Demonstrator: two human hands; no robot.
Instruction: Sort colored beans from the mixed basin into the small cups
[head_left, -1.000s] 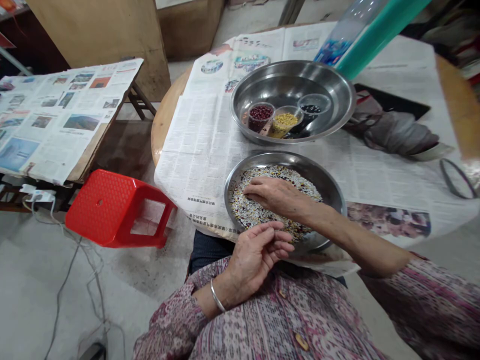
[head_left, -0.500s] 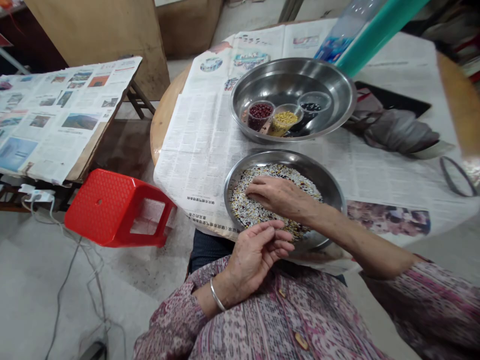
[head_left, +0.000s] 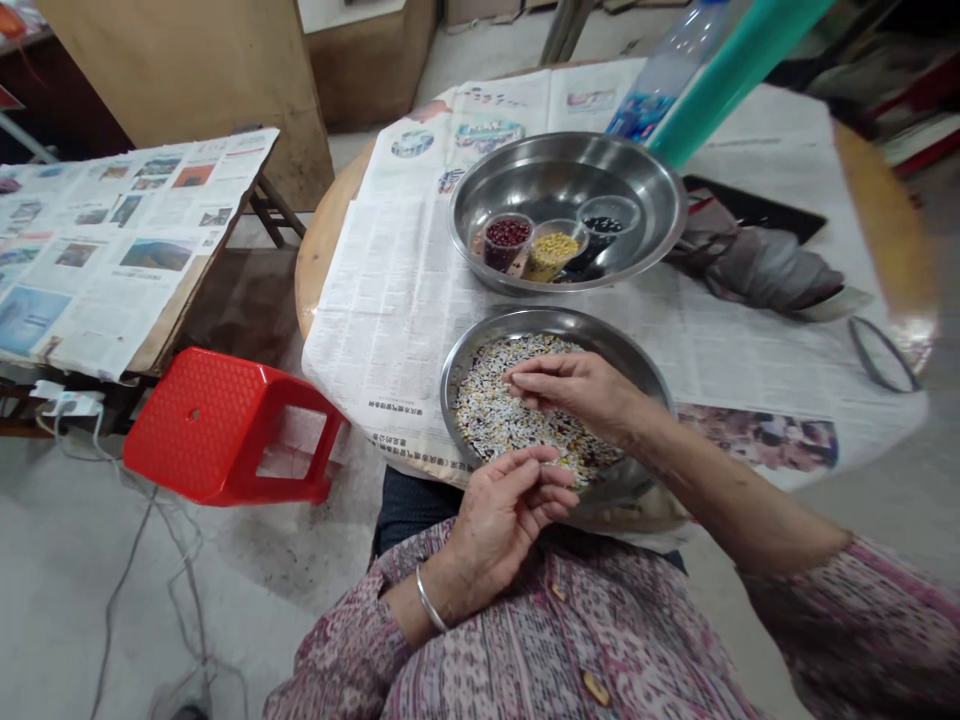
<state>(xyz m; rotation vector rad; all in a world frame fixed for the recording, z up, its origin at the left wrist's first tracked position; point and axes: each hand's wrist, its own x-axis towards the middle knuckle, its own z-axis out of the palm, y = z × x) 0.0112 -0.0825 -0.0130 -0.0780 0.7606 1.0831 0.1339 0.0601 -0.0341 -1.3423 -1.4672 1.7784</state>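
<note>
My left hand (head_left: 506, 515) is palm up over the near rim of a steel basin (head_left: 652, 385), its fingers loosely curled and apart. Nothing shows in the visible part of its palm. My right hand (head_left: 574, 395) hovers just above the basin's contents, thumb and fingertips pinched together; anything between them is too small to make out. In the basin lies a spread of mixed grains and beans (head_left: 487, 400), mostly white with yellow, dark red and black ones among them.
Behind stands a larger steel basin (head_left: 660, 215) holding clear cups of red beans (head_left: 508, 234), yellow beans (head_left: 555, 247) and black beans (head_left: 602, 224). A bottle (head_left: 652, 85), a green tube (head_left: 727, 85) and a grey bundle (head_left: 765, 255) share the newspaper-covered table (head_left: 397, 290). A red stool (head_left: 199, 425) stands left.
My right hand has lifted a little off the grains and moved slightly right, its fingers pinched. My left hand has stayed nearly still. The whole view has shifted slightly.
</note>
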